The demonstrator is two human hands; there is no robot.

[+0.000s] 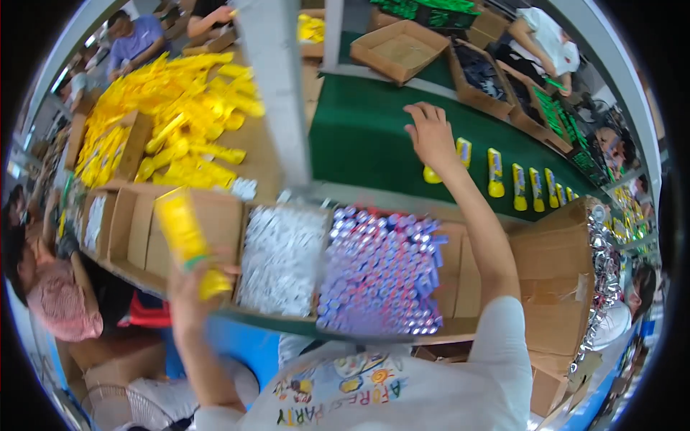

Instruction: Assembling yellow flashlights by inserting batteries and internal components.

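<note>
My left hand, blurred by motion, is closed around a long yellow plastic piece with a green band near its lower end. It is raised over the cardboard box at the near left. Over the green conveyor belt reaches my right hand, its fingers spread and nothing visible in them. Partly hidden under that wrist, a yellow piece lies on the belt. Further right on the belt stretches a row of similar yellow pieces with printed labels.
A heap of yellow pieces covers the far left table. In front of me are a box of small white packets and a stack of purple cylinders. A grey post rises between heap and belt. Co-workers sit around.
</note>
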